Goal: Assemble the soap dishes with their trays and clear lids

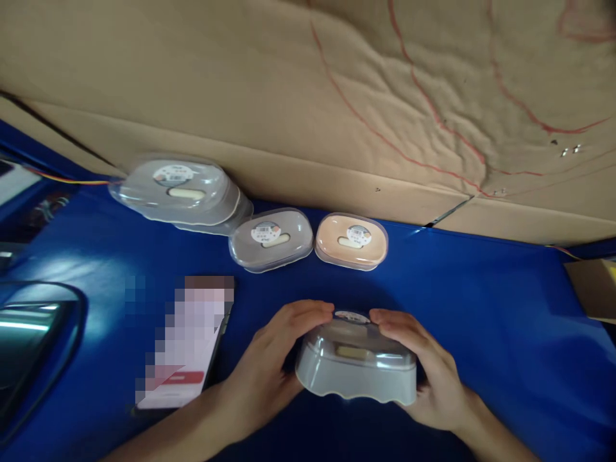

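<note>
Between my two hands is a grey plastic box [356, 372] with a clear lid and a round label on top, tilted so one long side faces me. My left hand [283, 346] grips its left end, fingers over the lid and thumb low. On the other end, my right hand [426, 359] is closed in much the same way; part of its thumb is hidden. Beyond them lie a similar grey box [289, 253] and a peach-coloured box [332, 253], each with a clear lid and a label. Farther left, more grey boxes [212, 208] are stacked.
A phone [219, 346] with a blurred-out screen lies left of my left arm. A dark device [29, 346] with a black cable [81, 321] is at the left edge. Brown cardboard [192, 77] stands behind the blue table surface [505, 308]. A cardboard box [591, 289] sits at the right.
</note>
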### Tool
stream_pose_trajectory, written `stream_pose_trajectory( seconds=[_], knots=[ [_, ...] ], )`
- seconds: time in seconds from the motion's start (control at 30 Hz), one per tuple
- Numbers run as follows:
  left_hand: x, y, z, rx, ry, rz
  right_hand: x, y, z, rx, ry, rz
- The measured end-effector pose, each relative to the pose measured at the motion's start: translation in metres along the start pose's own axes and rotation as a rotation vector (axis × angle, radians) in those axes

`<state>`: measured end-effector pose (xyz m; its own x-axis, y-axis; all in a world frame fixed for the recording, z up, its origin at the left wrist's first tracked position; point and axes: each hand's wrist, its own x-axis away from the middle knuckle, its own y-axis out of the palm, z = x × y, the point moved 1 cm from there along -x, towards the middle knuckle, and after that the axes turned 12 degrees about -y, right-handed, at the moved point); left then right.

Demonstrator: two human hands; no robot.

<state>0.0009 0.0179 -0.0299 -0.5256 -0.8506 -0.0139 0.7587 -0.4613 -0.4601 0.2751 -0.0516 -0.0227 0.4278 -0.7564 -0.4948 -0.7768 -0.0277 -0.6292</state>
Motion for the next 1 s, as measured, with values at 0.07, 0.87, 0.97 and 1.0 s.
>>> stream_pose_trajectory(
  seconds=[0.07,0.87,0.97,1.0],
  knots=[
    [0.000,0.002,-0.001,-0.024,0.010,0.018,0.001,0.000,0.000,0.086,-0.013,-0.027],
    [-0.060,-0.065,-0.008,-1.016,-0.213,0.350,0.023,-0.089,0.086,0.742,0.103,-0.045],
    [-0.056,-0.063,-0.005,-1.058,-0.202,0.365,0.021,-0.086,0.083,0.761,0.128,-0.049],
    [-0.053,-0.063,-0.003,-1.054,-0.195,0.354,0.020,-0.086,0.081,0.776,0.143,-0.048]
  ],
)
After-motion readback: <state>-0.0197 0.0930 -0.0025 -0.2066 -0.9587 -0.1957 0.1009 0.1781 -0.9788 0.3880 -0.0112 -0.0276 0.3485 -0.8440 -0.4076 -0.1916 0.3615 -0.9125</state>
